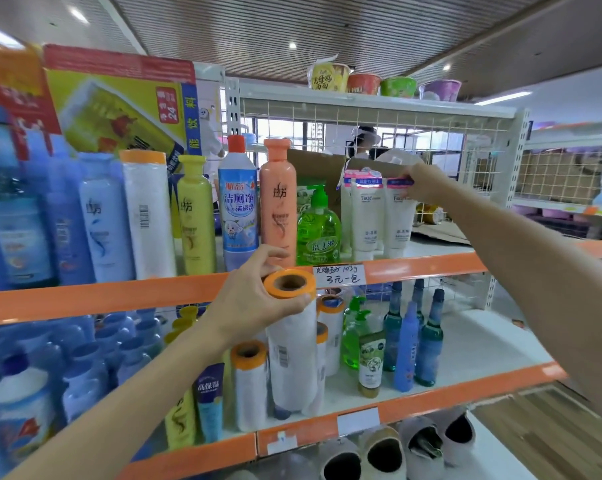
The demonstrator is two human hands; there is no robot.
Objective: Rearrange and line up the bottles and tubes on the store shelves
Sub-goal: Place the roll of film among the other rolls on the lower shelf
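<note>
Left grip [258,299] curled, holding; right grip [422,183] pinching, arm outstretched.

Person, head-camera view: two forearms and two hands visible. Left hand [254,299]: bare, no glove, no ring or watch showing; short, unpainted fingernails. Right hand [422,183]: bare, nothing worn that can be seen. Both forearms bare from wrist to frame edge; no sleeve, cuff, strap or bracelet in view. Rest of body out of frame.

A shop — stocked orange-edged shelves [431,263] with a handwritten price tag [339,275].
</note>
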